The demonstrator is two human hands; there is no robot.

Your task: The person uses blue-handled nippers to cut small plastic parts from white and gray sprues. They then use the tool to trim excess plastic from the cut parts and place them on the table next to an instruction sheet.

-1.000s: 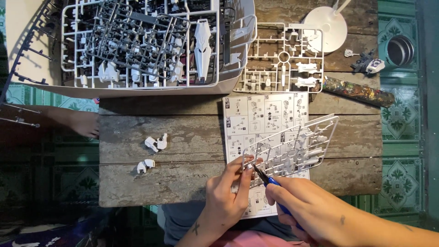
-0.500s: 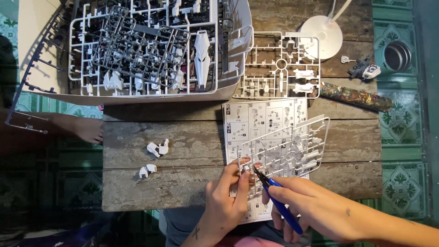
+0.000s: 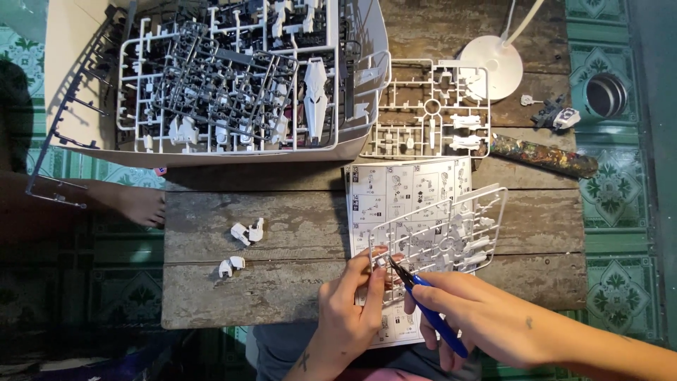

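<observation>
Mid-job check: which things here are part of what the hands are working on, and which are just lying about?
In use: left hand steadying the clear parts frame; right hand with blue-handled nippers; instruction sheet underneath.

Lying about: box of frames, white frame, small white pieces, lamp base.

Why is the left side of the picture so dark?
Head view: the left edge lies in deep shadow, while the wooden table, the white parts frame and both hands, left hand and right hand, are evenly lit and sharp; no glare shows.
</observation>
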